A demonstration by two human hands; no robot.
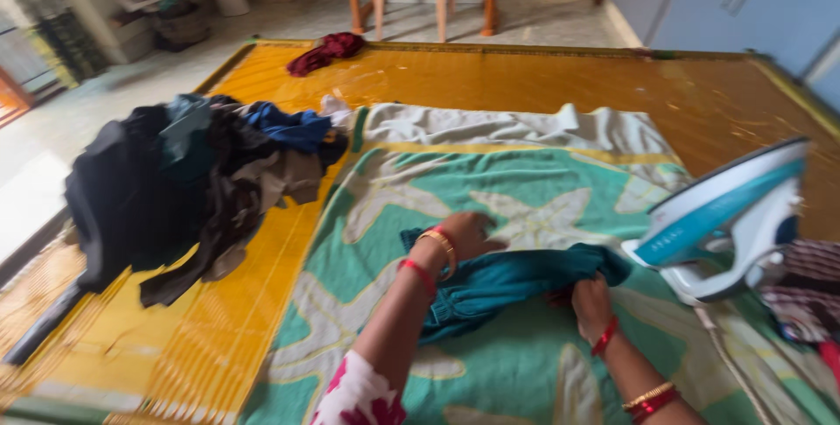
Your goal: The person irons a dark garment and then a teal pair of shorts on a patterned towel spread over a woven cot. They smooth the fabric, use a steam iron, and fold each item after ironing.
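Head view: we log a teal garment (507,285) lying crumpled on a green-and-cream patterned towel (490,189), our landmark, which is spread over a yellow mat (542,75). Left hand (464,234), fingers together, presses flat on the garment's upper edge, near the towel's middle. Right hand (591,301) pinches a bunched fold of the same garment, toward the towel's right side. Both wrists carry red and gold bangles. A white-and-blue iron (726,219) stands on its heel at the towel's right edge, close to the right hand. A pile of dark clothes (184,184) lies on the mat just left of the towel. A maroon cloth (325,51) sits beyond the towel's far left corner.
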